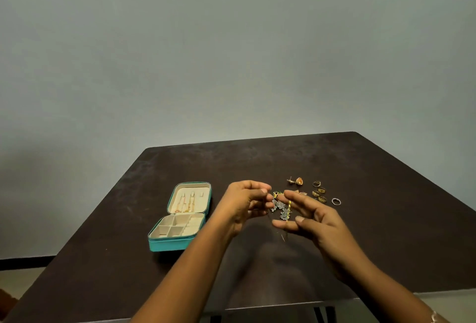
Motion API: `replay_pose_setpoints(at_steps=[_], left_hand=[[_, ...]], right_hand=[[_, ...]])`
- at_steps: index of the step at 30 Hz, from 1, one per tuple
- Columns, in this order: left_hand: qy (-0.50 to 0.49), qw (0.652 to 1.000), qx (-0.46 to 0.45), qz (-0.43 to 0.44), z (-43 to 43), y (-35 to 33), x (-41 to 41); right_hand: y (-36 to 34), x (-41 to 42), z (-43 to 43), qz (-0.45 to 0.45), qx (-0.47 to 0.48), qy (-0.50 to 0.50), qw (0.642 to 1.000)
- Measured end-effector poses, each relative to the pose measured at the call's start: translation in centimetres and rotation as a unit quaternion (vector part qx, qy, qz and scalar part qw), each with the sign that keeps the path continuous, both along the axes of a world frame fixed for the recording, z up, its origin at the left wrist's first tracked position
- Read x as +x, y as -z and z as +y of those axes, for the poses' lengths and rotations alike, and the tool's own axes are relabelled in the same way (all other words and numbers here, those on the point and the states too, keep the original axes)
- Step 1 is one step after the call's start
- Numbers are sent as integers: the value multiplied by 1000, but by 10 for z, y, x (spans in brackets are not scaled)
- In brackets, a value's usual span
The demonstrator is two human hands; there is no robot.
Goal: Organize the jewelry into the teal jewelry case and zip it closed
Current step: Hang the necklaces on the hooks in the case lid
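The teal jewelry case (172, 243) lies open on the dark table, its cream lid up with gold chains hanging inside and its divided tray towards me. My left hand (244, 204) is raised right of the case, fingers curled, pinching a silver dangling earring piece (279, 206). My right hand (313, 219) is beside it, fingers loosely spread, touching the same dangling jewelry, which includes a thin yellow strand (289, 206). Whether the right fingers pinch it I cannot tell.
Loose pieces lie on the table (360, 168) beyond my hands: an orange-stone earring (297, 181), several gold rings (319, 192) and a silver ring (336, 201). The table's far edge meets a plain grey wall.
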State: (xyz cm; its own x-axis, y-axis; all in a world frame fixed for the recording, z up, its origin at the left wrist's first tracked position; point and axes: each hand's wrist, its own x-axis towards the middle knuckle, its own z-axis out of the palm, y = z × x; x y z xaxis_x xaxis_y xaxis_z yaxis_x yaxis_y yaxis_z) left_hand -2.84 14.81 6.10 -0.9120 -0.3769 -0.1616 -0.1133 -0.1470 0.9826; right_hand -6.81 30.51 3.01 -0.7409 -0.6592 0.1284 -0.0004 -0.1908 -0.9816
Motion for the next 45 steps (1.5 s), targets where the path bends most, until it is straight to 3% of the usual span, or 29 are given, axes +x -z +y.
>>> replay_pose_setpoints(at_steps=[7, 15, 21, 23, 25, 31, 40, 43, 45], left_hand=[[45, 998, -33, -4, 17, 0, -3], [110, 991, -79, -18, 19, 2, -1], [93, 994, -60, 12, 15, -5, 0], [101, 993, -56, 11, 16, -6, 2], [106, 993, -50, 15, 18, -7, 3], [110, 992, 26, 50, 20, -12, 7], [-30, 961, 265, 72, -2, -14, 12], [-61, 957, 281, 48, -6, -4, 15], [-51, 970, 237, 19, -6, 4, 19]], right_hand=[[2, 3, -6, 11, -5, -15, 1000], [1, 4, -5, 98, 55, -41, 993], [3, -5, -3, 40, 51, 53, 996], [2, -6, -1, 54, 59, 52, 995], [2, -7, -1, 11, 43, 11, 999], [14, -10, 0, -141, -3, -47, 989], [21, -17, 2, -224, -61, -92, 968], [17, -19, 3, -222, -79, -91, 967], [15, -22, 5, -230, -98, -72, 966]])
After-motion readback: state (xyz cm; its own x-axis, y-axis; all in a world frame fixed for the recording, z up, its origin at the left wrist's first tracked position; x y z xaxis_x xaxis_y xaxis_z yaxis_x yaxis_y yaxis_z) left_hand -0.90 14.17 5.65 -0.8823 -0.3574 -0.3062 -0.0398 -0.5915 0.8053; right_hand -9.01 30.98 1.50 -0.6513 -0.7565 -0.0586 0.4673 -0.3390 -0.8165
